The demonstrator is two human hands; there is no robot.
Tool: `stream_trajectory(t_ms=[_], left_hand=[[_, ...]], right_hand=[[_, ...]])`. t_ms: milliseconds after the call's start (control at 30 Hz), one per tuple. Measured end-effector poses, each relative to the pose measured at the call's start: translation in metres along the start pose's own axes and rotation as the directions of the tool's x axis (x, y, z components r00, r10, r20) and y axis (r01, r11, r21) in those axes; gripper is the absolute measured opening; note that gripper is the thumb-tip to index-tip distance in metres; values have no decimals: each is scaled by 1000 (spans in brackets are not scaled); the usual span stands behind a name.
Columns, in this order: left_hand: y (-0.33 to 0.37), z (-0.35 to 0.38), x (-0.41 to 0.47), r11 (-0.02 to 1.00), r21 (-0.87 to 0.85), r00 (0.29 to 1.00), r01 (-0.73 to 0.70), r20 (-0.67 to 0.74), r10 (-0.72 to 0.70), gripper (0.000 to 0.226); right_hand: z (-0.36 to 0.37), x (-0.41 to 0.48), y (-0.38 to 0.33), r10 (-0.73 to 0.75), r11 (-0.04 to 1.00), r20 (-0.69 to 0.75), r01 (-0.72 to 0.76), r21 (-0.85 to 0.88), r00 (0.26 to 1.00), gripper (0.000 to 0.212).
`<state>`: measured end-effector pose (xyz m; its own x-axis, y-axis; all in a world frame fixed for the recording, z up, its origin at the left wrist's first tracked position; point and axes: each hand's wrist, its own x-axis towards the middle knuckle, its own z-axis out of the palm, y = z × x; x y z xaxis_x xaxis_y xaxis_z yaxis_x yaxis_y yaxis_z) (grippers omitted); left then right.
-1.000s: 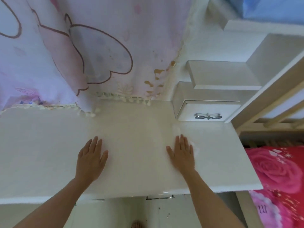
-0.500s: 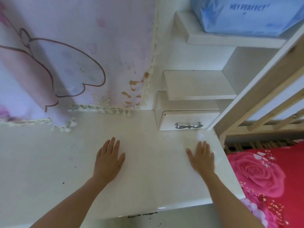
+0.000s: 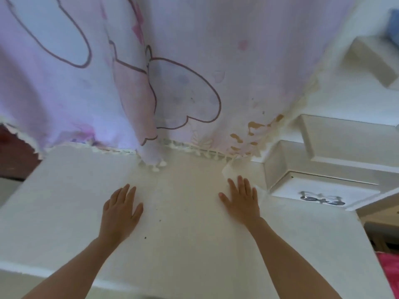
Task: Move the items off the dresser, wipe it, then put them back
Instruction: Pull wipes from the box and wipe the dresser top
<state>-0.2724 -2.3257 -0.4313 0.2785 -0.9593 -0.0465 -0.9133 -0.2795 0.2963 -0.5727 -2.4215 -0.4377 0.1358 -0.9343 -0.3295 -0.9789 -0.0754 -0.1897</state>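
Pale cartoon-print curtain hangs along the back edge of the white desk, its fringe touching the surface. Back right corner has a small drawer box with a bow-shaped handle, and a shelf stepped above it. Red bedding shows past the right edge. Left hand lies palm-down mid-desk, fingers straight and close together, holding nothing. Right hand is also palm-down, near the drawer box, fingers straight and slightly spread. A thin white flap sticks out past its fingertips; it looks like a wipe or tissue pressed flat under the palm, but it's white on white so I can't confirm. A few dark specks sit between the two hands, nearer the front edge. The items to be put back are not in view. My read is that this is the wipe step, with the left hand bracing and the right doing the work. The next move calls for dragging the right palm across the centre to pick up those specks. After that it should cover the left half and the strip under the curtain fringe, lifting the fringe so it doesn't snag. Put-back not yet started.
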Motion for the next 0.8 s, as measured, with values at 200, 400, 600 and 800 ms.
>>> stream_trajectory(t_ms=[200, 400, 600, 800], left_hand=[[-97, -27, 11, 966, -42, 964, 256, -69, -258, 50], [-175, -53, 23, 935, -97, 929, 342, -118, -352, 49], [-240, -69, 32, 932, -105, 927, 347, -109, -358, 49], [-265, -66, 31, 869, -337, 919, 361, -28, -393, 86]], right_hand=[[21, 20, -122, -200, 978, 8, 201, -56, 980, 124], [50, 23, -251, -385, 919, 69, 389, -66, 920, 128], [55, 51, -334, -419, 901, 78, 425, -88, 905, 133], [64, 83, -418, -484, 869, 53, 487, -84, 873, 115]])
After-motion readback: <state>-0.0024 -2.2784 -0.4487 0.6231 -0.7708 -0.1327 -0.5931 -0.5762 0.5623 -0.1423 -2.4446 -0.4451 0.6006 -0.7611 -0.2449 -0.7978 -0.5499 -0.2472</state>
